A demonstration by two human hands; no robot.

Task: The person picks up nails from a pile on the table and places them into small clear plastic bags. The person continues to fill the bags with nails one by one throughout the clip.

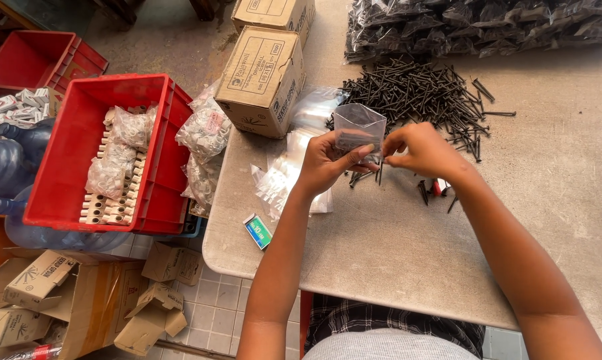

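My left hand holds a small clear plastic bag upright over the grey table, pinching its lower edge. My right hand is at the bag's right side, fingers closed on a few black screws that hang down between the two hands. A large loose pile of black screws lies just beyond the hands. A few stray screws and a small red object rest on the table under my right wrist. A stack of empty clear bags lies left of my left hand.
Filled dark bags are heaped at the table's back. Two cardboard boxes stand at the back left. A small green and white box sits near the table corner. Left of the table is a red crate holding white parts, plus water bottles and flattened cartons.
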